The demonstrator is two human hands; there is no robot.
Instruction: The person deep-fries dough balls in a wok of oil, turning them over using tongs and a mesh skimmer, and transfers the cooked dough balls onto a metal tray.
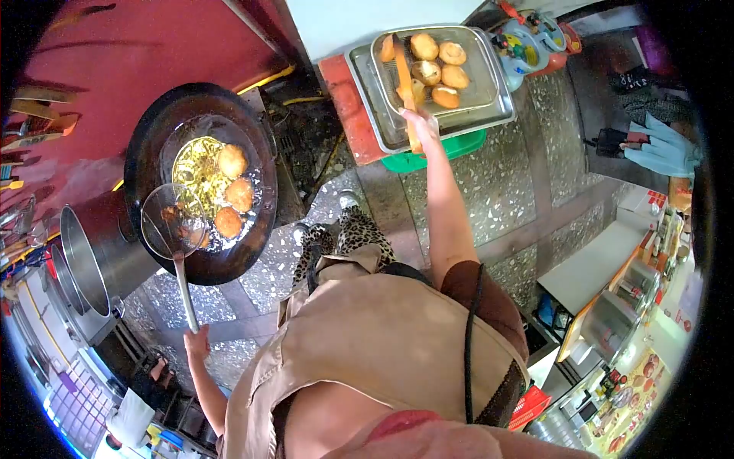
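My left hand (pixel 197 342) is wrapped round the handle of a metal skimmer (pixel 173 220). The skimmer's round mesh lies over the left side of a large dark wok (pixel 145 138), with fried pieces showing through it. Golden fried pieces (pixel 232 161) sit in bubbling oil to the mesh's right. At the upper right, my right hand (pixel 421 128) grips a wooden spatula (pixel 403 73). Its blade reaches over a wire basket (pixel 489 69) in a metal tray (pixel 507 113), touching or close to several browned round pieces (pixel 423 47).
Large metal pots (pixel 84 260) stand left below the wok. A green container (pixel 436 157) is under the tray, beside red bricks (pixel 348 107). Bottles and bowls (pixel 527 42) sit to the tray's right. A counter with metal containers (pixel 612 321) is at the lower right.
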